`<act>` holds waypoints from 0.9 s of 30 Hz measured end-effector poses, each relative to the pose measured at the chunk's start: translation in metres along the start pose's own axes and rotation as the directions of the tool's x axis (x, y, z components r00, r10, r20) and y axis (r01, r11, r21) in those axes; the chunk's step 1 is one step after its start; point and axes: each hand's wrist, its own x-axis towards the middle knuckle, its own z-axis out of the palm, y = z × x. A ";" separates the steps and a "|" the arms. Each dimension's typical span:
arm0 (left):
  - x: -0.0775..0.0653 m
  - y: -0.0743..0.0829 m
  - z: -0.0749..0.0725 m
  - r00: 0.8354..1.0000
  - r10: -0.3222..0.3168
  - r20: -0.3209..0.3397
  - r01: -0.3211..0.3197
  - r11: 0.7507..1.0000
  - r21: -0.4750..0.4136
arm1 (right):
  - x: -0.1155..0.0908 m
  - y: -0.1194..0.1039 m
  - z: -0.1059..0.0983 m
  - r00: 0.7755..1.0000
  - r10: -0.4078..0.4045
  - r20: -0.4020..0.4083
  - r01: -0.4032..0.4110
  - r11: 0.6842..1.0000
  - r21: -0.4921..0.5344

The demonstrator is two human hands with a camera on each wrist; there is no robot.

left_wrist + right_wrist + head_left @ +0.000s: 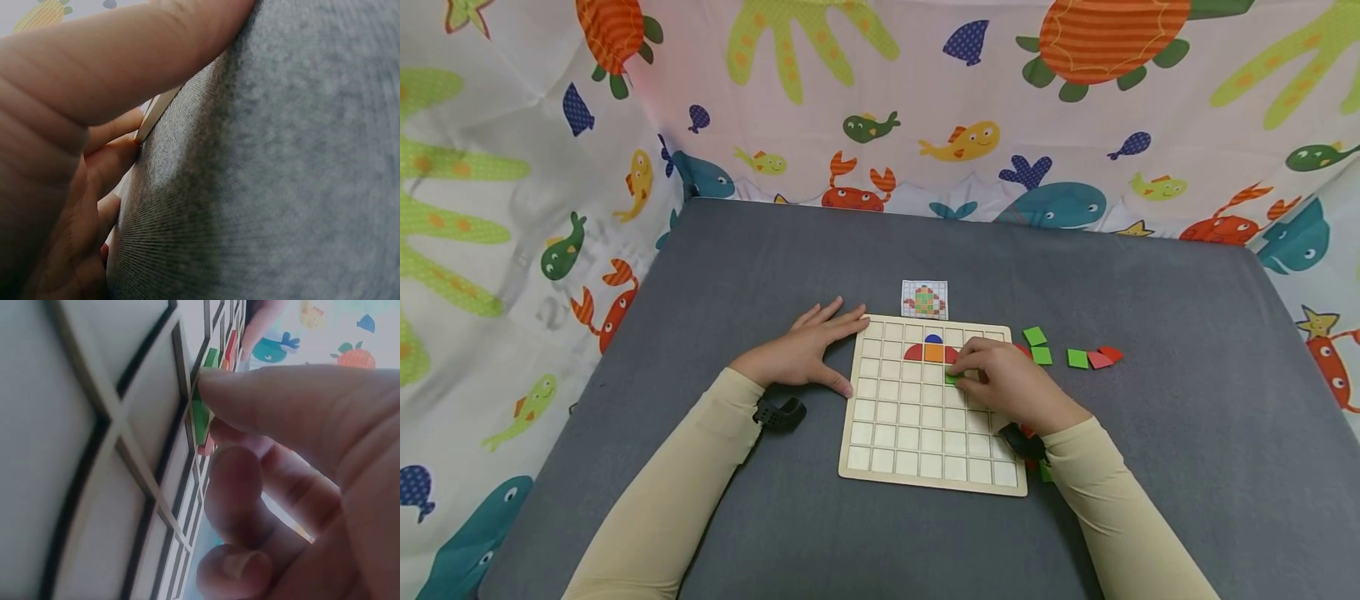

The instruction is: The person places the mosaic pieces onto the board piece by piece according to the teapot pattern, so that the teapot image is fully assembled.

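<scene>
A wooden grid board (883,412) lies on the grey table. In its upper rows sit a blue half-round tile (933,339), an orange square tile (934,353) and a red curved tile (913,353), with more red to the right. Thumb and fingers of my right hand (1011,379) pinch a green square tile (952,379) at a cell just below these; the right wrist view shows the thumb against the green tile (200,422). My left hand (805,350) lies spread at the board's left edge, fingertips at the upper corner and thumb lower down.
A small pattern card (924,300) lies just beyond the board. Loose green tiles (1034,337) and red tiles (1101,359) lie to the right. More tiles (1046,472) are partly hidden under the right wrist. A printed curtain (910,167) borders the table's far side.
</scene>
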 end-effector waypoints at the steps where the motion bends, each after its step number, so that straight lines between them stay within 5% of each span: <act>1: 0.000 0.000 0.000 1.000 0.000 0.000 0.000 1.000 0.000 | 0.000 0.000 0.000 1.000 0.003 -0.006 -0.003 1.000 0.000; 13: -0.001 0.000 0.000 1.000 0.006 0.000 -0.006 1.000 -0.002 | -0.001 0.013 -0.009 0.996 0.081 -0.037 -0.078 0.995 0.067; 27: -0.002 0.001 -0.001 1.000 0.009 -0.004 -0.009 1.000 -0.008 | -0.020 0.053 -0.046 0.947 0.212 -0.241 -0.211 0.977 0.031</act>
